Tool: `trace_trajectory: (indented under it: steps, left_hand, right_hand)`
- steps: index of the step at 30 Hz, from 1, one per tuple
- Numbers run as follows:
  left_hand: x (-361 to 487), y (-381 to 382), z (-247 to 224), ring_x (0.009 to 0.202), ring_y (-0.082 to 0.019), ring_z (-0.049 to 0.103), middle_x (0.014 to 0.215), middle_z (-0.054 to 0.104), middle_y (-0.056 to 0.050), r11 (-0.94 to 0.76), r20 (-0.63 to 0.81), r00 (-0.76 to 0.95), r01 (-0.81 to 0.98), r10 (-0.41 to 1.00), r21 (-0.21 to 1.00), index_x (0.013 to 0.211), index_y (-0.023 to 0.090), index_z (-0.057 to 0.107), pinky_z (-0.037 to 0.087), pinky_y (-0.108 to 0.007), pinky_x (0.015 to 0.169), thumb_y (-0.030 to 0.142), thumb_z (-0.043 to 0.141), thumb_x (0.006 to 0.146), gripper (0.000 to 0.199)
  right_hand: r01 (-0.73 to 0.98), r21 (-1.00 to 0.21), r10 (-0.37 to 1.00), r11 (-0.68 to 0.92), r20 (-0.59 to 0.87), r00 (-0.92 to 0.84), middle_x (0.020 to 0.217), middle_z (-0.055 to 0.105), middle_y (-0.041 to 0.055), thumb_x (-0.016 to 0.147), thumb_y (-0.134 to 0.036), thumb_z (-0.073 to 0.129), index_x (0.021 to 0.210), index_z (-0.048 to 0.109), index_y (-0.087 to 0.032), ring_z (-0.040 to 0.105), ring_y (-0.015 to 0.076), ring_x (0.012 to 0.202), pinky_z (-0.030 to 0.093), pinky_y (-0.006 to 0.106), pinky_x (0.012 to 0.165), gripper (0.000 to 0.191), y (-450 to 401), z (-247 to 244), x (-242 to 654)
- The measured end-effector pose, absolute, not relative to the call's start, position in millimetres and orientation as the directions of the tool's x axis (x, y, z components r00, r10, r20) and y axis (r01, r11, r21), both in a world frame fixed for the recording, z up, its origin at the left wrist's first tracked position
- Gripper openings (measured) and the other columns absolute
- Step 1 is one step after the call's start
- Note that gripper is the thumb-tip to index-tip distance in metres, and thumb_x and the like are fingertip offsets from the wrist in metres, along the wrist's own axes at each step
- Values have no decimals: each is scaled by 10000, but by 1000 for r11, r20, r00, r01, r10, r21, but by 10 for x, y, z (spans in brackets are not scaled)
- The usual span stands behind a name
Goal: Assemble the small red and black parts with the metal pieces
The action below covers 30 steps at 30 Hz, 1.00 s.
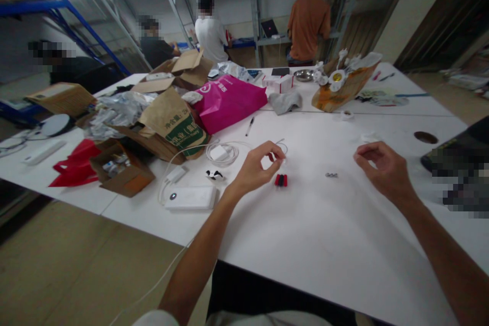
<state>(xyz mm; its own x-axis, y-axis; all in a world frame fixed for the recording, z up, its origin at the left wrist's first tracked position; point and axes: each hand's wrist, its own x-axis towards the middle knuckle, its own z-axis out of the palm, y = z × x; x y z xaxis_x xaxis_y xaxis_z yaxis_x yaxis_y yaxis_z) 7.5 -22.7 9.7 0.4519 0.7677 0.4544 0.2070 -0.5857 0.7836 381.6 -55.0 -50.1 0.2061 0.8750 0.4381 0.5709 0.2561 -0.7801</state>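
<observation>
My left hand [263, 164] is above the table with thumb and forefinger pinched together. Whatever is at those fingertips, perhaps something small and clear, is too small to make out. Just below it lies a small group of red and black pieces [281, 180], side by side on the white surface. Off to the right, my right hand [384, 165] is curled, thumb against the forefinger; I cannot see whether it holds anything. Between the two hands sits a little cluster of silvery metal pieces [331, 175], touched by neither.
Left of my left arm are a white power bank [191, 197], a coiled white cable [223, 155] and a black-and-white object [214, 175]. Beyond stand a magenta bag [229, 102], a brown paper bag [178, 122] and a pen [249, 126]. Several people work at the back.
</observation>
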Motion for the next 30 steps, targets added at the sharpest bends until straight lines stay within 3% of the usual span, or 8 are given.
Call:
trace_trajectory:
  steps: [6,11,16,20,23,26,28,30]
  left_hand:
    - [30,-30,1,941,-169,681,972,724,-45,-432,439,111,-80,892,898,950,180,734,558,-336,938,226,820,865,130]
    - [-8,18,-16,859,-128,640,901,693,-7,-369,378,20,-169,926,914,864,169,716,529,-278,865,168,843,773,156]
    - [-12,7,-24,838,-138,647,891,717,-25,-368,372,39,-88,927,926,895,162,738,526,-269,809,301,871,839,200]
    - [-31,68,-102,848,-159,672,903,750,-40,-436,419,137,138,897,889,922,170,764,527,-292,803,356,816,923,193]
    - [-43,156,-80,871,-182,677,937,759,-49,-499,450,217,384,866,777,948,185,762,517,-312,790,370,773,975,188]
    - [-27,259,78,1041,-233,683,1088,751,-96,-616,462,410,577,786,536,979,194,789,540,-377,947,320,751,993,132]
    - [12,327,231,1119,-259,673,1167,736,-120,-671,382,554,642,740,370,992,197,821,517,-425,1070,280,749,981,111]
    - [78,389,387,1114,-266,673,1186,737,-126,-691,248,645,677,723,253,1008,201,848,513,-426,1093,264,756,959,122]
  right_hand:
    - [499,-808,835,314,485,260,1003,730,77,890,-357,796,943,696,-253,702,272,924,618,493,984,154,-509,-499,3826]
    - [547,-774,812,319,521,263,968,736,70,871,-330,766,915,697,-277,701,289,925,615,521,1007,97,-487,-523,3855]
    - [533,-782,792,324,532,300,936,750,70,829,-300,777,888,721,-267,715,268,895,640,477,955,88,-479,-525,3824]
    - [493,-818,808,296,490,327,945,759,48,834,-338,806,903,729,-252,737,237,859,659,439,917,135,-498,-512,3782]
    - [475,-832,822,285,467,325,967,765,47,861,-378,814,953,728,-251,748,238,857,657,441,908,179,-493,-542,3782]
    - [486,-829,828,278,463,317,972,767,54,885,-400,809,979,716,-244,748,242,848,647,452,914,204,-473,-601,3808]
    - [490,-827,839,275,455,297,981,768,57,901,-411,798,989,708,-243,749,243,855,639,451,917,210,-461,-639,3825]
    - [484,-830,849,276,447,283,989,767,62,914,-419,783,992,703,-242,750,244,865,634,441,906,210,-455,-665,3832]
